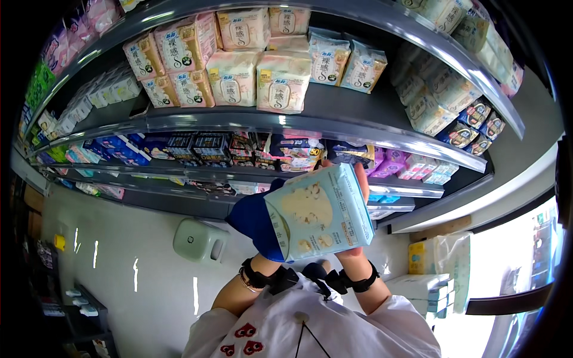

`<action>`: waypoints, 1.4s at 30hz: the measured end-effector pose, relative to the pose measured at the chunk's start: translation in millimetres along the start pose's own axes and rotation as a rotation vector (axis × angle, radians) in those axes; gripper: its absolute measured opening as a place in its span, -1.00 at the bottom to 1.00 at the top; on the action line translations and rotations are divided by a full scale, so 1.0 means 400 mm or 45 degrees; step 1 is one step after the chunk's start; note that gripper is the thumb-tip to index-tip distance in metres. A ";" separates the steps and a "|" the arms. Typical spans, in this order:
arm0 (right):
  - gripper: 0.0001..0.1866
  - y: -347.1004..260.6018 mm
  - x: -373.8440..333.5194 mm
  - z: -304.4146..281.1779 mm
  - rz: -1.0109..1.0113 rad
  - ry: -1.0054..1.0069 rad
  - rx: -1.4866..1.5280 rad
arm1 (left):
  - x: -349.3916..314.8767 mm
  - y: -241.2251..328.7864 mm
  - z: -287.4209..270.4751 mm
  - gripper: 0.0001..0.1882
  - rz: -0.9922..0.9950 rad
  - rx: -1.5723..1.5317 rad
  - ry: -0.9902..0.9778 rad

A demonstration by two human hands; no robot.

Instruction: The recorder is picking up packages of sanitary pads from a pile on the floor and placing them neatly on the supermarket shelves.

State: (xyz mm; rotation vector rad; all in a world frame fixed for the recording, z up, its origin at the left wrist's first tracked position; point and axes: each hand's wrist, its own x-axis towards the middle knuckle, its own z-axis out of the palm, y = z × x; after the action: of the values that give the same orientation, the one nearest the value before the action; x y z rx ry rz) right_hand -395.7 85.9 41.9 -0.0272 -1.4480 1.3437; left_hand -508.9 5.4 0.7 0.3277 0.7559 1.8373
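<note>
Between my hands, above the floor and in front of the shelves, a light-blue soft pack (325, 212) with a cream picture panel is held tilted. My right hand (361, 182) grips its right side, with fingers round the far edge and the palm low behind it. A dark blue cloth (256, 224) lies against the pack's left end. My left hand (266, 262) comes up beneath this cloth and holds it there; its fingers are hidden by the cloth and the pack.
A shelf (352, 113) ahead carries pink, cream and blue pad packs (283, 80). Lower shelves hold dark, purple and pink packs (391, 162). A pale green plastic stool (200, 240) stands on the floor at left. Wrapped packs (424, 289) are stacked at right, near a bright opening.
</note>
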 end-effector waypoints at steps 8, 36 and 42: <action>0.23 -0.110 0.038 -0.022 0.001 0.069 -0.365 | 0.019 0.051 -0.055 -0.49 0.576 0.661 -0.035; 0.46 -0.141 0.043 0.006 -0.266 -0.716 -0.880 | -0.050 0.067 -0.062 -0.38 0.156 0.177 -0.255; 0.57 -0.094 0.044 0.004 0.308 -0.543 -0.544 | -0.060 0.083 -0.064 -0.21 0.123 0.251 -0.157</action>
State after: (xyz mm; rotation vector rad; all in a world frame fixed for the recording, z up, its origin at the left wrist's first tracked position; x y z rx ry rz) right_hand -380.8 82.8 80.6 -0.2096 -2.1330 1.2529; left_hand -538.3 -33.0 5.5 0.6087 0.8490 1.8173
